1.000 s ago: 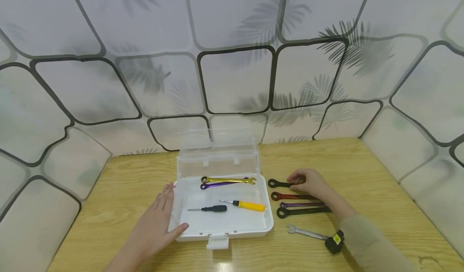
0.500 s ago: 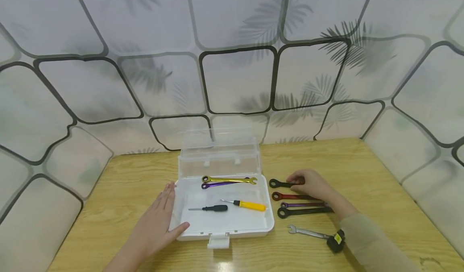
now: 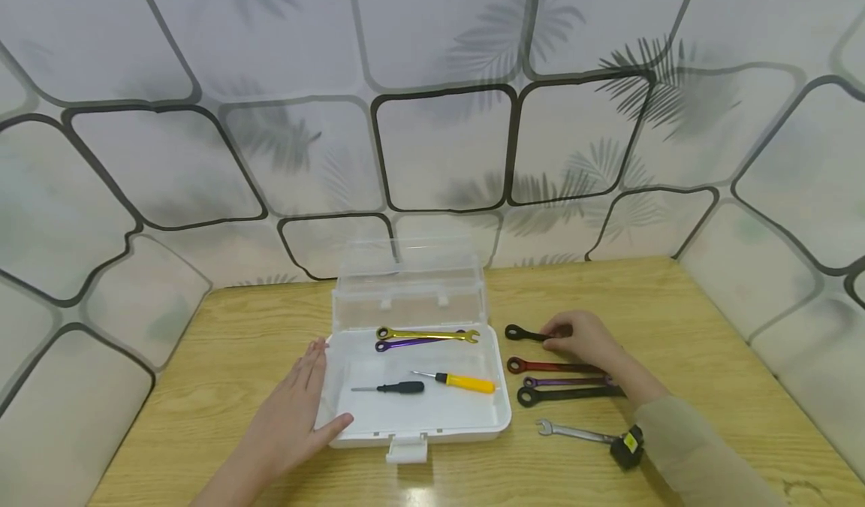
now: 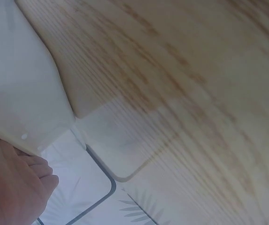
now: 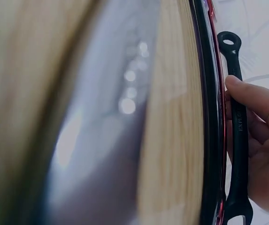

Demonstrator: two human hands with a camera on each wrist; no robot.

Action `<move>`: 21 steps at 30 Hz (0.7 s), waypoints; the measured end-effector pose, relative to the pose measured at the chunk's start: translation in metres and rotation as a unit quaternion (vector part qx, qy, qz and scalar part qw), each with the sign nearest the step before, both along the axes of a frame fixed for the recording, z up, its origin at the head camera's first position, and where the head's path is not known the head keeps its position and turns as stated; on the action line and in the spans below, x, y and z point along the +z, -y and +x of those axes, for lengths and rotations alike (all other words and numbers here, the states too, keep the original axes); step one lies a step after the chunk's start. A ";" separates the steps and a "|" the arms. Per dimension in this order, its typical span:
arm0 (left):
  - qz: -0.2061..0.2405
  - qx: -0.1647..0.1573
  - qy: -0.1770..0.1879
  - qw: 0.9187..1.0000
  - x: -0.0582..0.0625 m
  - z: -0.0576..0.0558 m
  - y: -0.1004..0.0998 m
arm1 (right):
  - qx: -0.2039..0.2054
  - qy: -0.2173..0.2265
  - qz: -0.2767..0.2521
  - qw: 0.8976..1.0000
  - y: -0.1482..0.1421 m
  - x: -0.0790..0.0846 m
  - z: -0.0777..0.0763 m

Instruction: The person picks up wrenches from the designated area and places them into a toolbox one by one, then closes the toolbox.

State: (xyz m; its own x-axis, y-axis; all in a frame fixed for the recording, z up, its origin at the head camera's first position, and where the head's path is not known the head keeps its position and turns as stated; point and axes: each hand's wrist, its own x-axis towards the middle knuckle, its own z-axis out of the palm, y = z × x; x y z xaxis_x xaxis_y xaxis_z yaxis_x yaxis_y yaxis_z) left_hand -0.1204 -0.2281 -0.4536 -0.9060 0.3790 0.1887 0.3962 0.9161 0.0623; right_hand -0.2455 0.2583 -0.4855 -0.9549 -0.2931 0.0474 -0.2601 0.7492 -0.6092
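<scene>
My right hand (image 3: 583, 339) pinches a black wrench (image 3: 523, 333) right of the white toolbox (image 3: 419, 438); the right wrist view shows thumb and fingers (image 5: 256, 96) on its shaft. Against the box's left side rests my left hand (image 3: 287, 417), fingers straight and thumb over the front corner. Inside the box lie a gold wrench (image 3: 426, 335), a purple wrench (image 3: 408, 344) partly under it, a black-handled screwdriver (image 3: 402, 387) and a yellow-handled screwdriver (image 3: 469, 383). Below my right hand lie a red wrench (image 3: 550, 366), a smaller purple wrench (image 3: 564, 381) and another black wrench (image 3: 568, 395).
A silver wrench (image 3: 574, 433) lies at the front right, its end touching or under a black tape measure (image 3: 627, 448). The box's clear lid (image 3: 408, 304) stands open at the back, near the patterned wall (image 3: 439, 154). A white latch (image 3: 407, 451) juts from the front.
My right hand has raised the black wrench slightly and shifted it away from the red one. My left hand stays against the box.
</scene>
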 end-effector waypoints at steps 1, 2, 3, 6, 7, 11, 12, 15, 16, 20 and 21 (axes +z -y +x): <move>0.000 0.000 0.000 1.000 0.000 0.000 0.000 | 0.000 0.000 0.002 1.000 0.000 0.001 0.000; 0.000 0.001 0.000 1.000 0.001 0.000 0.000 | 0.000 0.000 0.002 1.000 0.000 0.001 0.000; 0.001 0.001 0.001 1.000 0.001 0.001 0.000 | 0.001 0.000 0.003 1.000 0.000 0.002 0.000; 0.002 0.003 0.004 1.000 0.003 0.001 -0.001 | 0.002 0.001 0.004 1.000 0.001 0.004 0.000; 0.003 0.003 0.006 1.000 0.003 0.001 -0.001 | 0.005 0.002 0.006 1.000 0.000 0.005 0.001; 0.003 0.002 0.008 1.000 0.003 0.001 -0.002 | 0.001 0.009 0.009 1.000 0.000 0.007 0.001; 0.004 0.002 0.008 1.000 0.003 0.001 -0.002 | 0.001 0.011 0.009 1.000 0.000 0.009 0.001; 0.003 0.001 0.007 1.000 0.002 0.001 -0.001 | 0.000 0.018 0.005 1.000 0.000 0.014 0.001; 0.003 0.000 0.007 1.000 0.002 0.001 -0.001 | 0.001 0.019 0.003 1.000 0.000 0.016 0.000; 0.005 -0.001 0.004 1.000 0.001 0.001 -0.001 | 0.007 0.014 0.004 1.000 0.002 0.025 -0.001; 0.006 -0.002 0.003 1.000 0.001 0.001 -0.001 | 0.006 0.012 0.005 1.000 0.002 0.027 -0.002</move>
